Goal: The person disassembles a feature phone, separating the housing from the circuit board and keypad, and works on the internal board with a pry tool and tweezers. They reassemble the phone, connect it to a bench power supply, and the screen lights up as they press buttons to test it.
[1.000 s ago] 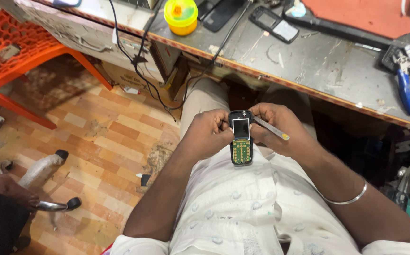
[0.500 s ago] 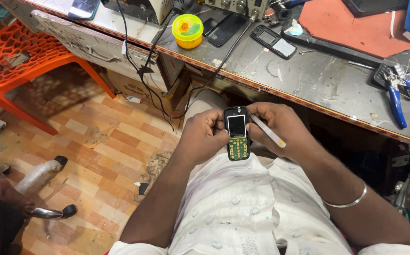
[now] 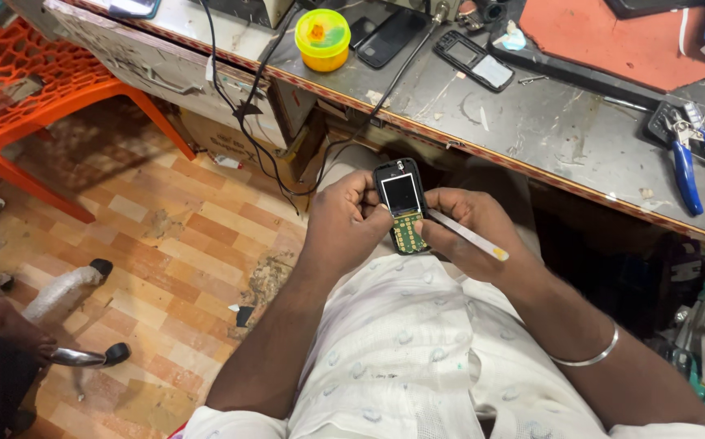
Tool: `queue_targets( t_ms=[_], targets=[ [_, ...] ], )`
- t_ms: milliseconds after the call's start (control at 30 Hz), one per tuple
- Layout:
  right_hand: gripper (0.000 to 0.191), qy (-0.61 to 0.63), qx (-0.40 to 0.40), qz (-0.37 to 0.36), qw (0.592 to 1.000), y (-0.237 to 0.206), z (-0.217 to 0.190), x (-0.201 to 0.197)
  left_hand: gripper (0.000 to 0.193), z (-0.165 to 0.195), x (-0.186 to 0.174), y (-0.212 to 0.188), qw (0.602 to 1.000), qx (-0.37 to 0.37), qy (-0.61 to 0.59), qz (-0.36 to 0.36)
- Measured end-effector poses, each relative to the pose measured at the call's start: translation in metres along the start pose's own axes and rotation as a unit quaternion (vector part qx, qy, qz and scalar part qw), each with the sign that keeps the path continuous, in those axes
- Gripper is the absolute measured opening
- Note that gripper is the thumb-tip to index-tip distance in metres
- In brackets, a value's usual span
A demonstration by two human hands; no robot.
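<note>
Left hand: the left hand (image 3: 344, 223) is curled shut round the left edge of a small opened phone (image 3: 402, 206), thumb pressed on its face, fingers hidden behind it.
Left arm: bare forearm runs from 7 o'clock up to the wrist, elbow bent above the lap.
Right hand: the right hand (image 3: 472, 236) is closed on the phone's right edge and also pinches a thin white tool (image 3: 466, 236), whose yellow end points toward 4 o'clock.
Right arm: forearm comes in from 5 o'clock; a silver bangle (image 3: 588, 354) sits on it.
Phone: held upright between both hands over the lap, just below the bench edge; dark screen frame on top, bare green keypad board below.
Workbench: the grey, scratched workbench (image 3: 531, 122) spans from 11 to 3 o'clock of the hands.
On the bench: a yellow round tub (image 3: 322, 36) at 11 o'clock, another phone (image 3: 474, 59) at 1 o'clock, blue-handled pliers (image 3: 684, 167) at 3 o'clock.
Floor side: an orange plastic chair (image 3: 27, 89) at 10 o'clock, well apart.
</note>
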State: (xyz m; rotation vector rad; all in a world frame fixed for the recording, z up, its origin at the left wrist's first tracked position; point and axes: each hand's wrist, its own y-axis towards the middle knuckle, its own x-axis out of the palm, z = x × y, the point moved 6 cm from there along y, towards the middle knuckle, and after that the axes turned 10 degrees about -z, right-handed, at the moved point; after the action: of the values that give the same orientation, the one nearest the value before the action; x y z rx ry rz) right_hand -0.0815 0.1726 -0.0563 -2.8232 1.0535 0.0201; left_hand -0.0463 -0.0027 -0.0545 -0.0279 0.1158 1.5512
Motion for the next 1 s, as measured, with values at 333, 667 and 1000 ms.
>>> queue_targets(
  t_ms=[333,667,1000],
  targets=[
    [0.029,-0.050,-0.033,0.031,0.998,0.001,-0.028,-0.017,0.014,-0.001,0.011,0.001,0.998,-0.010,0.017,-0.055],
    [0.025,-0.088,-0.082,0.001,0.993,0.003,-0.029,-0.011,0.018,0.001,0.011,0.001,0.989,0.034,0.144,-0.001],
    [0.034,-0.141,-0.003,-0.032,0.989,0.002,-0.035,0.002,0.022,0.028,-0.024,-0.005,0.993,0.094,0.054,0.053]
  ],
)
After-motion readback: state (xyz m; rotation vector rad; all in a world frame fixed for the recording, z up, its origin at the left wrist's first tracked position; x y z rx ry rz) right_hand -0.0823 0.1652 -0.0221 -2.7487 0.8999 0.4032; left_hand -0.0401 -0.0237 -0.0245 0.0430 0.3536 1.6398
